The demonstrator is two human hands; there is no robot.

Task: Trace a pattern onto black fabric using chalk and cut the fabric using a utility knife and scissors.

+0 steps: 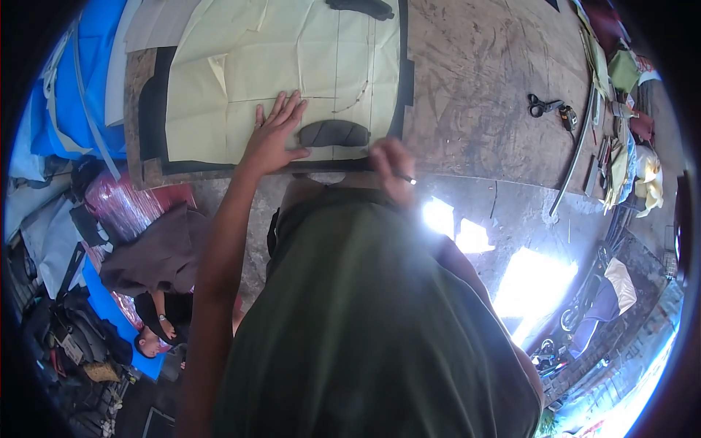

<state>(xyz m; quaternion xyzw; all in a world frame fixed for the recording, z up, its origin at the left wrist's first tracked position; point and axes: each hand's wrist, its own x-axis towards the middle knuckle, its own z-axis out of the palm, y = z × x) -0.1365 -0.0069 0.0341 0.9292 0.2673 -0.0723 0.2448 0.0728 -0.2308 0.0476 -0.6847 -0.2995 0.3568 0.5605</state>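
Observation:
My left hand (274, 133) lies flat with fingers spread on a cream paper pattern (292, 66) that covers black fabric (155, 117) on a worn wooden table (482, 87). Just right of that hand a dark curved weight (334, 133) rests on the pattern's near edge. My right hand (391, 168) is closed around a thin pen or marker (404, 177) at the table's near edge, by the pattern's lower right corner. My green shirt hides the lower part of both arms.
Black scissors (544, 106) lie on the table to the right, beside a long curved ruler (577, 150) and scattered tools and cloth. Another dark weight (361, 7) sits at the pattern's far end. Blue fabric (80, 80) and a crouching person (157, 321) are at the left.

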